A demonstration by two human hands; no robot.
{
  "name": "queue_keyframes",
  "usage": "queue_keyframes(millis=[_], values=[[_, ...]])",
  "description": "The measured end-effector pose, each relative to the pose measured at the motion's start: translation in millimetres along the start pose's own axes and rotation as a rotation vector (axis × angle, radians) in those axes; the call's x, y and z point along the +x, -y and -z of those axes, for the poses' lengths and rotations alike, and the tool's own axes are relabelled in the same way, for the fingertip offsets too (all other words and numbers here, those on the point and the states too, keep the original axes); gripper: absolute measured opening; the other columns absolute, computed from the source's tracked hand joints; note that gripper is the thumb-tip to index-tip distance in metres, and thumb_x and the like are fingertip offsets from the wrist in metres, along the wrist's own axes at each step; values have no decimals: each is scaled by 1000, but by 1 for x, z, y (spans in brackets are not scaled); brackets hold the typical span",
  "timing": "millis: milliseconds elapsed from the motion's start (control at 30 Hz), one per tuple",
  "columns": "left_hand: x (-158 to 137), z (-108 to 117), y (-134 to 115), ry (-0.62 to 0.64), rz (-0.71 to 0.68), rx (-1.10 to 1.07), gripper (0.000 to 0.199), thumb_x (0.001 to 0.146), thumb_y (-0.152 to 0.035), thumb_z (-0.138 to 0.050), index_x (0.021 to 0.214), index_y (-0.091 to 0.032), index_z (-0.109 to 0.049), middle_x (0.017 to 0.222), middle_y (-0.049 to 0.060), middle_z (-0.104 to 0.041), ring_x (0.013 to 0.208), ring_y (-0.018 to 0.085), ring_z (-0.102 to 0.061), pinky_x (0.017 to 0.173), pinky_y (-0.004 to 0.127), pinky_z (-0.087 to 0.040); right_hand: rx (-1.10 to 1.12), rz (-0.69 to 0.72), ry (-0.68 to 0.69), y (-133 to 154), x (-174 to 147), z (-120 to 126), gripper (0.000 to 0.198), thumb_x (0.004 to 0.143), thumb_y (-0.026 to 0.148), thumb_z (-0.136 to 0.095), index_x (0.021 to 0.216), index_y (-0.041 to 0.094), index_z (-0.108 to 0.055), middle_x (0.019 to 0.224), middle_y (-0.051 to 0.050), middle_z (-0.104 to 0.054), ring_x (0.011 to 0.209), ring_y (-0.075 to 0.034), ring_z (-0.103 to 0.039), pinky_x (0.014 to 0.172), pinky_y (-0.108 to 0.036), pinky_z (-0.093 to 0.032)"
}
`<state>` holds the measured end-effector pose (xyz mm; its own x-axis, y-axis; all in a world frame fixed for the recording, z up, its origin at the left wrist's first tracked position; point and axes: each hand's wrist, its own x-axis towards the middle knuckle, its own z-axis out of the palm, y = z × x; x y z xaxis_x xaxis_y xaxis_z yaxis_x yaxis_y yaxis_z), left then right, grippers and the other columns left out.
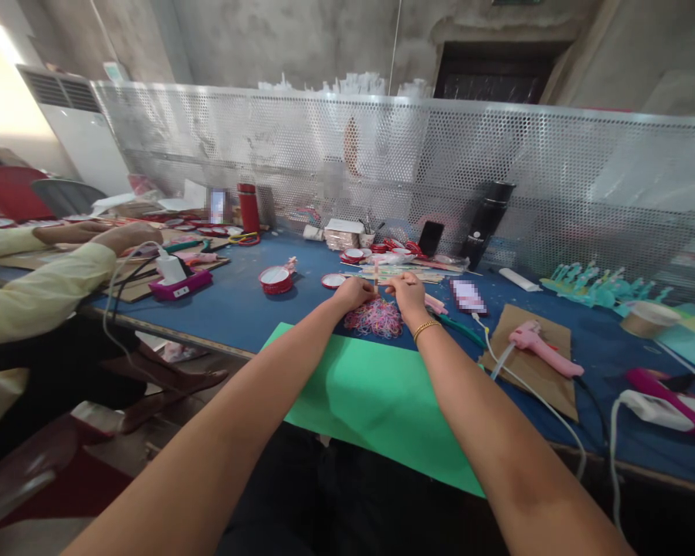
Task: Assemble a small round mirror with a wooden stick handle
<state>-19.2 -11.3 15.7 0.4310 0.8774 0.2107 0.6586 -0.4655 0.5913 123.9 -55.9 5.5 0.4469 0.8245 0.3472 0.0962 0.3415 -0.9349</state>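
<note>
My left hand (356, 294) is closed, its fingertips pinching the lower end of a thin pale pinkish stick (376, 272) that stands upright. My right hand (408, 293), with a gold bracelet at the wrist, is closed as well. Its thumb and finger meet at a short pale strip (386, 283) lying crosswise against the stick; the strip is too small to make out well. Just below both hands sits a heap of small colourful rubber bands (375, 318). A green sheet (376, 386) spreads under my forearms, over the table's front edge.
Several flat pale sticks (422, 275) lie behind my hands. To the right, a pink glue gun (541, 347) rests on cardboard (559, 390), with cables nearby. A red-rimmed round stack (276, 280) stands left. A black bottle (489, 220) leans at the mesh divider (301, 139). A co-worker's hands (127, 235) are far left.
</note>
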Motion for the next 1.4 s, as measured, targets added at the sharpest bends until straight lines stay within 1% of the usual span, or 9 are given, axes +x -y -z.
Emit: queue_keyframes(millis=[100, 300, 500, 667, 867, 933, 1100, 1267, 1400], values=[[0, -1, 1, 0, 7, 12, 26, 65, -38, -59, 67, -14, -70, 51, -3, -50, 51, 9, -37, 50, 23, -25, 4, -2, 21, 0, 0, -1, 10, 60, 27, -56, 54, 21, -51, 49, 3, -60, 46, -12, -51, 47, -23, -38], [2, -1, 3, -6, -6, -13, 28, 64, -40, -62, 68, -14, -70, 54, -3, -53, 53, 9, -39, 51, 23, -26, -14, -3, -42, -1, 2, 0, 9, 61, 28, -55, 55, 21, -52, 49, 3, -60, 46, -12, -51, 46, -22, -38], [0, 0, 1, -3, -2, -1, 31, 64, -43, -61, 65, -14, -69, 49, -4, -48, 51, 9, -36, 51, 23, -26, -11, -2, 21, -1, 0, -1, 10, 61, 28, -56, 55, 21, -52, 50, 3, -60, 46, -12, -51, 47, -23, -38], [-1, 1, -2, 6, 4, -9, 30, 63, -42, -62, 67, -13, -69, 51, -4, -50, 52, 9, -37, 51, 23, -26, -25, 3, -41, -1, 2, 1, 9, 61, 28, -55, 56, 21, -52, 50, 3, -60, 46, -12, -50, 47, -23, -38], [1, 0, 1, -1, -8, -1, 28, 65, -40, -61, 66, -13, -69, 49, -4, -48, 50, 9, -35, 51, 23, -25, 18, 16, 19, 5, -3, -2, 11, 61, 27, -57, 55, 21, -51, 48, 3, -59, 46, -12, -50, 48, -23, -38], [2, -1, 3, 2, -11, -2, 29, 65, -41, -61, 67, -13, -70, 51, -4, -50, 51, 9, -36, 51, 23, -26, 14, 18, 17, 5, -3, -1, 11, 61, 26, -57, 55, 21, -51, 48, 3, -59, 46, -12, -50, 48, -23, -38], [2, -2, 4, -9, -9, -30, 31, 63, -44, -64, 70, -14, -71, 56, -3, -57, 53, 9, -40, 51, 23, -28, 2, 1, -50, 3, 0, 0, 11, 61, 27, -57, 54, 21, -50, 48, 3, -59, 46, -13, -51, 47, -23, -38], [1, -1, 2, -17, -15, -15, 30, 63, -42, -63, 65, -13, -69, 51, -4, -52, 52, 9, -38, 50, 22, -27, 25, 5, 23, 4, -2, -2, 11, 61, 27, -57, 55, 21, -50, 49, 3, -59, 46, -12, -50, 47, -23, -38], [2, -2, 4, -13, -35, -21, 31, 63, -43, -62, 66, -13, -69, 53, -3, -53, 53, 9, -40, 51, 22, -27, 4, 0, -31, 4, -1, 0, 10, 61, 26, -57, 55, 21, -50, 47, 4, -58, 46, -12, -50, 48, -23, -39]])
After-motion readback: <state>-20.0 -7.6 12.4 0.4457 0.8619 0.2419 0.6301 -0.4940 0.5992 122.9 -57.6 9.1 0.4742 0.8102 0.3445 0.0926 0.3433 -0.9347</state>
